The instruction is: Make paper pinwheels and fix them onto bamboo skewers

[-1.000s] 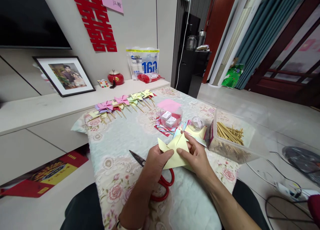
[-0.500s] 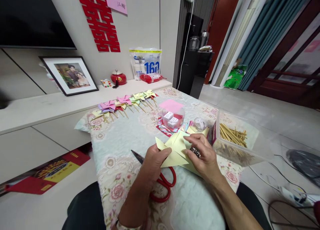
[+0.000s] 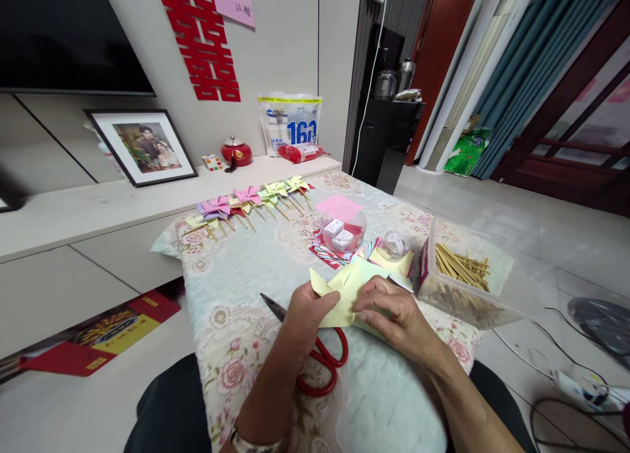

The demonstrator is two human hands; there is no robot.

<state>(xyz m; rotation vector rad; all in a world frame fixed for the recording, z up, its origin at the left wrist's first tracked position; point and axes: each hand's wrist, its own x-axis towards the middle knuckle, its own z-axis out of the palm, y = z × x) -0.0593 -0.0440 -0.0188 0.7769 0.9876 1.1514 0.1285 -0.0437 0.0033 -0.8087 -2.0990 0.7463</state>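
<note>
My left hand grips a cut sheet of pale yellow paper between thumb and fingers, its flaps sticking up. At the sheet's right side, my right hand has thumb and fingers pinched on the paper; its fingertips partly hide the fold. Under my left forearm lie scissors with red handles, partly covered, blades pointing away to the left. Behind the hands is a stack of yellow paper sheets. Finished paper pinwheels on sticks lie in a row at the table's far side.
A clear bin of thin wooden sticks stands to the right. Beyond the hands are a round clear tub with small white boxes, a smaller clear container and a pink sheet. A floral cloth covers the table.
My right hand has moved slightly left and down, closing its fingers from a spread pose onto the paper. A flap on the right has been drawn inward. My left hand keeps its hold.
</note>
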